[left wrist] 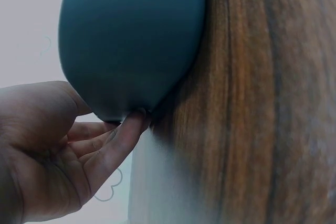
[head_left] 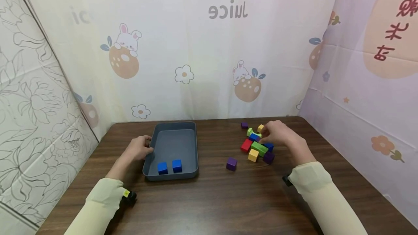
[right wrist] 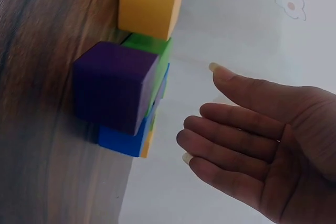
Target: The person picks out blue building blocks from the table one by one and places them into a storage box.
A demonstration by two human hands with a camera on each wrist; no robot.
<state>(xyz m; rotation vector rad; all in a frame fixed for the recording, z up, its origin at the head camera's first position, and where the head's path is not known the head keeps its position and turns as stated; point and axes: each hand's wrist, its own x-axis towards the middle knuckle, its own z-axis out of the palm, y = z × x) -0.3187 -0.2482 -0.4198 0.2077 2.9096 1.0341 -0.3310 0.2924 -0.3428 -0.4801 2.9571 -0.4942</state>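
Observation:
My left hand (head_left: 138, 148) grips the left wall of a grey tray (head_left: 174, 144) on the table. In the left wrist view, fingertips (left wrist: 137, 116) press the tray's outer side, and part of the hand is hidden behind the wall. Two blue cubes (head_left: 177, 166) sit inside the tray near its front. My right hand (head_left: 280, 133) hovers at a pile of coloured blocks with nothing between thumb and fingers. In the right wrist view, a purple cube (right wrist: 113, 87), a yellow cube (right wrist: 149, 6), a green block (right wrist: 163, 53) and a blue block (right wrist: 123, 140) stand beside it, apart from the fingers.
Around the pile lie a red block (head_left: 246, 145), a light green arched block (head_left: 250, 132) and a small purple block (head_left: 244, 125). One purple cube (head_left: 231, 164) stands alone between pile and tray. Printed curtains (head_left: 209, 53) rise behind the wooden table (head_left: 209, 202).

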